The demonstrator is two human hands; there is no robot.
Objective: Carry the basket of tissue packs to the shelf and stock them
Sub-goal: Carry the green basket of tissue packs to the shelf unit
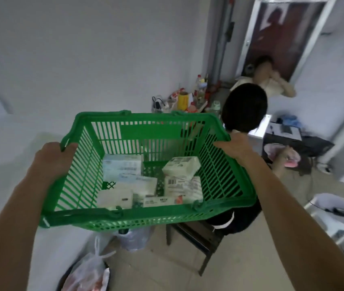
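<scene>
Nearest, at the bottom edge, a knotted plastic bag [91, 271] with something red inside sits on the floor, and a second clear bag [134, 238] lies just under the basket. Above them a green slatted basket [162, 219] is held up in the air, tilted, by both hands. The left hand [51, 160] grasps the left rim, thumb curled over the top edge; the right hand [237, 147] clasps the right rim the same way. Inside, on the basket floor, lie several tissue packs [141, 183] in white and pale blue wrappers, some stacked on one another; two on the right show barcode labels, but the print is too blurred to read. Just beyond the basket a person with dark hair [244, 110] sits on a dark stool [198, 236]. Behind the far rim a cluttered table [187, 99] carries bottles and a yellow container. Farther off, another person [269, 80] sits before a dark door [280, 36]
</scene>
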